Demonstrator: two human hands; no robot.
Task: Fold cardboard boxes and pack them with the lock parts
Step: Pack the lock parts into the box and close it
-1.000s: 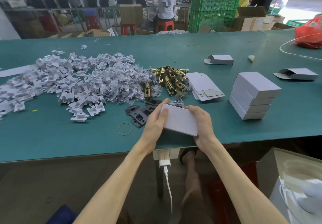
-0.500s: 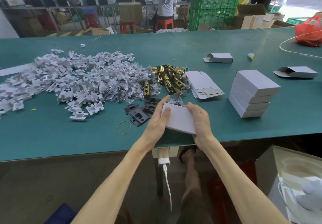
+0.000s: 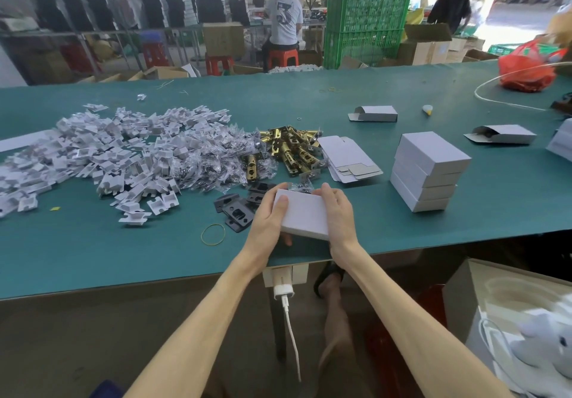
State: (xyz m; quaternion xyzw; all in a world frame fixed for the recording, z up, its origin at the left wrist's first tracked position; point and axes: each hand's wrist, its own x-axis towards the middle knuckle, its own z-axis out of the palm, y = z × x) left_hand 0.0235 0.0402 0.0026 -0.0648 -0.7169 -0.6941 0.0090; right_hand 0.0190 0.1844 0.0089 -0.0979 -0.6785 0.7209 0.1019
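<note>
Four closed white cardboard boxes (image 3: 428, 172) stacked; both hands, left hand (image 3: 268, 218) and right hand (image 3: 335, 215), grip another small white box (image 3: 305, 214); brass latch parts (image 3: 291, 150) and flat box blanks (image 3: 348, 158) remain.

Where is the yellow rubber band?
Head view: the yellow rubber band lies on the green table, left of the left hand, beside the black plates.

1. I see a bright, evenly lit scene; daylight floods in from the far right doorway (image 3: 526, 1), which is blown out.
2. Shadows on the green table (image 3: 93, 243) are soft, and beneath it the view is dim.
3. Wide-angle distortion bows the table's edges, and the near right corner smears.
</note>
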